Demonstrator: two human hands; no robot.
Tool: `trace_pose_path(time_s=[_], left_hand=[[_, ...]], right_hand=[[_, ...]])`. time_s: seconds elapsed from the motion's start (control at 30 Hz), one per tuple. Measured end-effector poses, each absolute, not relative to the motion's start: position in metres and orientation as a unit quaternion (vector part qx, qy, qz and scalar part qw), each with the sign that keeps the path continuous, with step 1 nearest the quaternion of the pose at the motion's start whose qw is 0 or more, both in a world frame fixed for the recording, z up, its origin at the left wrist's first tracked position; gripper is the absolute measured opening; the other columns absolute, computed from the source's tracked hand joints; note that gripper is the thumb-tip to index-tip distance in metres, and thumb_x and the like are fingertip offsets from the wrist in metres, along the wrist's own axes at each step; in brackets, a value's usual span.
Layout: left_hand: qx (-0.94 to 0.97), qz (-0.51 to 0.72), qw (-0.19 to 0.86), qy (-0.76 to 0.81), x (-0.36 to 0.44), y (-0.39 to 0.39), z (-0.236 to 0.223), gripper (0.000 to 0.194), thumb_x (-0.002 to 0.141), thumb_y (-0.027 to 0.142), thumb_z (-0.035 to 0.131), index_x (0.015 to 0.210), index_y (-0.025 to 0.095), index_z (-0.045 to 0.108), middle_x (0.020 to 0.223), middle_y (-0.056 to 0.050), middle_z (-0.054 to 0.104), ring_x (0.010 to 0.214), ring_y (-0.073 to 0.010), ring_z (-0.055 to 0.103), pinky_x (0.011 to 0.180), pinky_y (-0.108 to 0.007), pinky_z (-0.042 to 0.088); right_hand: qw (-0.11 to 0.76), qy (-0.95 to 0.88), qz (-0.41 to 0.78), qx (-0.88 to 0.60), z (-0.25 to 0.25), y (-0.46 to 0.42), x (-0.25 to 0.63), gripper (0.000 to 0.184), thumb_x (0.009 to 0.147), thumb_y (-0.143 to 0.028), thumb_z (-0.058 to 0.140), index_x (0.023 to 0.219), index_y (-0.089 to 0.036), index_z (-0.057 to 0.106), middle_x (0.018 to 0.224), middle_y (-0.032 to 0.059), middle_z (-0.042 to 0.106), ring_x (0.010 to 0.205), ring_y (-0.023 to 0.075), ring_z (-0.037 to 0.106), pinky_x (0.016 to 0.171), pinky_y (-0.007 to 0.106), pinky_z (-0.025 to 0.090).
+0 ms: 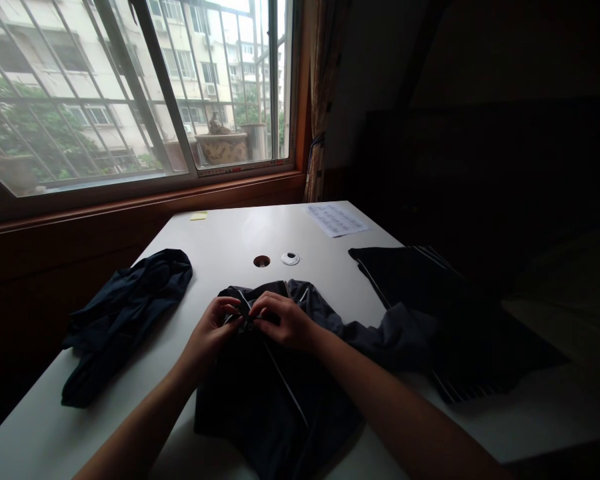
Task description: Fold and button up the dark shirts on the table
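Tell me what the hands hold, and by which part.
The left hand and right hand pinch the middle dark garment near its far end, beside white trim.

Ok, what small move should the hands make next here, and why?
Probably ease the right hand slightly away from the left hand, drawing the middle garment flatter between them: both hands' fingertips nearly meet on it, the cloth there looks bunched, and the fingers partly hide what they pinch.

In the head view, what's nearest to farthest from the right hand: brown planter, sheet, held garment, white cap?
1. Held garment: touching the right hand.
2. White cap: beyond, on table.
3. Sheet: table's far end, right.
4. Brown planter: outside the window.
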State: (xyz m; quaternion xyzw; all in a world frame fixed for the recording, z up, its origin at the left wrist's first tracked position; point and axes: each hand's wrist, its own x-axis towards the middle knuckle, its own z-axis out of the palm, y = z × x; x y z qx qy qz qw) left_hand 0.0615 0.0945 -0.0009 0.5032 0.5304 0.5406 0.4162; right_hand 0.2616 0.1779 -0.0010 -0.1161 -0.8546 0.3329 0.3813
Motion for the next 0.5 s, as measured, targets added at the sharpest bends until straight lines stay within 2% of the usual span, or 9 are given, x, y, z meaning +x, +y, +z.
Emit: trace_pose_path(time_s=[0.07,0.17,0.3,0.5], left_hand=[[0.522,0.518,0.408,0.541,0.061,0.094,0.001,0.036,0.081,0.034,0.072,0.112,0.023,0.059,0.091,-0.002,0.062,0.084,-0.0196,0.062,0.074,-0.031,0.049],[0.548,0.476,0.397,0.562,0.059,0.093,0.002,0.032,0.081,0.032,0.07,0.11,0.022,0.059,0.094,-0.002,0.063,0.087,-0.0206,0.063,0.075,-0.031,0.049],[0.557,0.457,0.392,0.572,0.056,0.093,0.0,0.031,0.08,0.032,0.071,0.107,0.021,0.06,0.096,-0.003,0.064,0.09,-0.0218,0.063,0.078,-0.032,0.048],[0.548,0.464,0.402,0.568,0.06,0.093,0.001,0.034,0.087,0.04,0.068,0.113,0.021,0.058,0.106,-0.006,0.066,0.103,-0.0243,0.063,0.087,-0.035,0.049]], right_hand=[[0.36,-0.864,0.332,-0.117,-0.002,0.179,0.263,0.022,0.09,-0.018,0.063,0.112,-0.022,0.061,0.098,0.003,0.063,0.086,0.0153,0.063,0.081,0.03,0.056],[0.345,-0.895,0.266,-0.097,0.004,0.177,0.265,0.032,0.089,-0.017,0.064,0.12,-0.024,0.062,0.106,0.0051,0.06,0.094,0.017,0.06,0.086,0.032,0.054],[0.315,-0.933,0.161,-0.07,0.012,0.173,0.267,0.026,0.09,-0.016,0.06,0.114,-0.026,0.066,0.119,0.0069,0.058,0.104,0.0203,0.056,0.094,0.037,0.051],[0.297,-0.948,0.098,-0.065,0.01,0.181,0.27,0.019,0.086,-0.012,0.06,0.103,-0.02,0.063,0.115,0.0081,0.06,0.099,0.0203,0.057,0.088,0.035,0.052]])
